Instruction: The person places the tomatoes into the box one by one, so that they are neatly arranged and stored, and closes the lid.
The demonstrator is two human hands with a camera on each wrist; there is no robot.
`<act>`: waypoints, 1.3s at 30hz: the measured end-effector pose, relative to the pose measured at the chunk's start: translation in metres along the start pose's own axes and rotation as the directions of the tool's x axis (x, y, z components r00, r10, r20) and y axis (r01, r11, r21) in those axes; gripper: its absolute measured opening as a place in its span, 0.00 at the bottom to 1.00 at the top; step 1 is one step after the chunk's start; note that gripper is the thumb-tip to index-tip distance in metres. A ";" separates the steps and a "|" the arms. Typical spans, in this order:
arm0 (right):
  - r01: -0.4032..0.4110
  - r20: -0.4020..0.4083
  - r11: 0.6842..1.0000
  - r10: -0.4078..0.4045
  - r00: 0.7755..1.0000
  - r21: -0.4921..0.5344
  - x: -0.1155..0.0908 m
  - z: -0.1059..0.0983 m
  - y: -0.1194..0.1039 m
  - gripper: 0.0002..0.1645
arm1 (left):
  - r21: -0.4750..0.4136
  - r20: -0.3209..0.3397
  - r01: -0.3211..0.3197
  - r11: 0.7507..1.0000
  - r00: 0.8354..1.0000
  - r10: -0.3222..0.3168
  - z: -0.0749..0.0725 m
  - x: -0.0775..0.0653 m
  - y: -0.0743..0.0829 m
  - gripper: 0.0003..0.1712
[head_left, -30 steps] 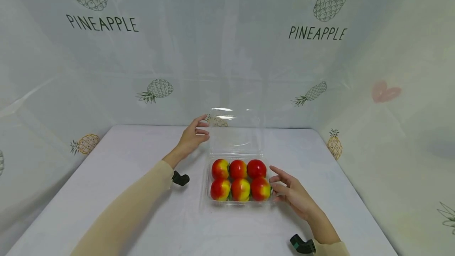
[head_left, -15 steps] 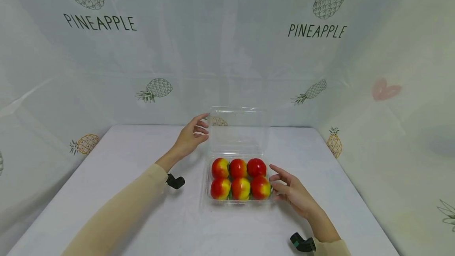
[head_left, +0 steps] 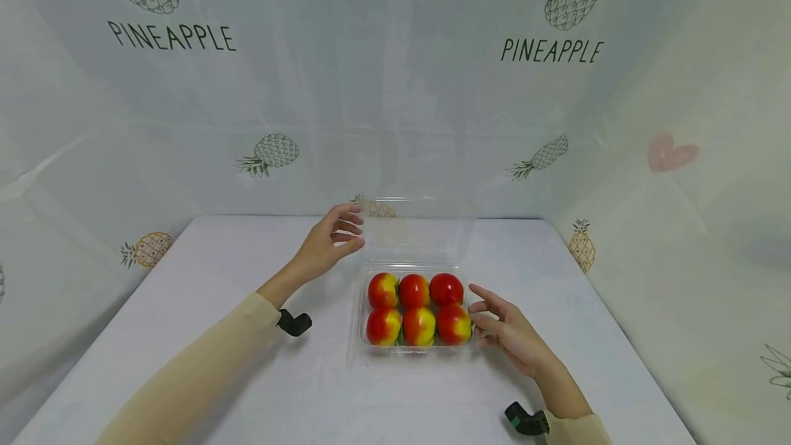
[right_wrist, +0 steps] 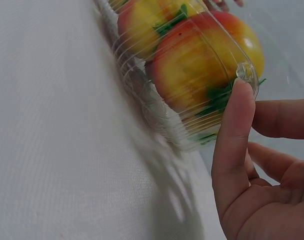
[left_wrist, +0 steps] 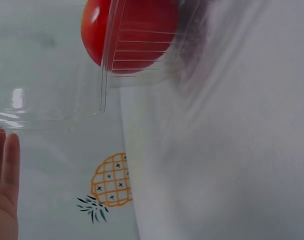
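A clear plastic clamshell box [head_left: 415,350] sits on the white table with its lid [head_left: 417,239] raised at the back. Inside lie several round red-and-yellow fruits [head_left: 418,327] in two rows; green leaves show on some in the right wrist view. My left hand [head_left: 330,237] is at the lid's left edge, fingers extended, and in the left wrist view its fingertips [left_wrist: 11,142] meet that edge. At the box's right side my right hand [head_left: 513,338] has loosely bent fingers. Its thumb tip [right_wrist: 239,92] touches the small tab at the rim corner.
The white table [head_left: 296,390] runs back to a pale curtain [head_left: 395,74] printed with pineapples, which also closes in both sides. A black wrist device [head_left: 293,323] sits at the left cuff, another black device [head_left: 525,419] at the right.
The lid has tipped toward me; its top edge looks lower and wider. My left hand has followed, its wrist and forearm shifting left and nearer. The right hand and the fruits stay put.
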State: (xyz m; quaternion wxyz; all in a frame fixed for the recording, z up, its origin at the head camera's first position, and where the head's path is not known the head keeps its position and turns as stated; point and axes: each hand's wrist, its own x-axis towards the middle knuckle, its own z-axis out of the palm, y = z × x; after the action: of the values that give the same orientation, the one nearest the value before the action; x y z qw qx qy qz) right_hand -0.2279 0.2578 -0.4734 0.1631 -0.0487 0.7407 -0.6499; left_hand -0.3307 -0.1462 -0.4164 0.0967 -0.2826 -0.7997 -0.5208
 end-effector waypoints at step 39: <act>-0.007 0.008 0.999 0.006 1.000 0.045 -0.001 0.000 -0.002 0.36 | 0.123 0.231 -0.194 0.973 0.959 0.162 -0.007 -0.074 0.015 0.32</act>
State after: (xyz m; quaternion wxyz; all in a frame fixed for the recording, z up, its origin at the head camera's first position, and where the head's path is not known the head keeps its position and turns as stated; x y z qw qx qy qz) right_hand -0.2268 0.2581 -0.4715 0.1692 -0.0452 0.7253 -0.6658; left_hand -0.2629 -0.1740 -0.4347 0.0745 -0.4015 -0.8123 -0.4165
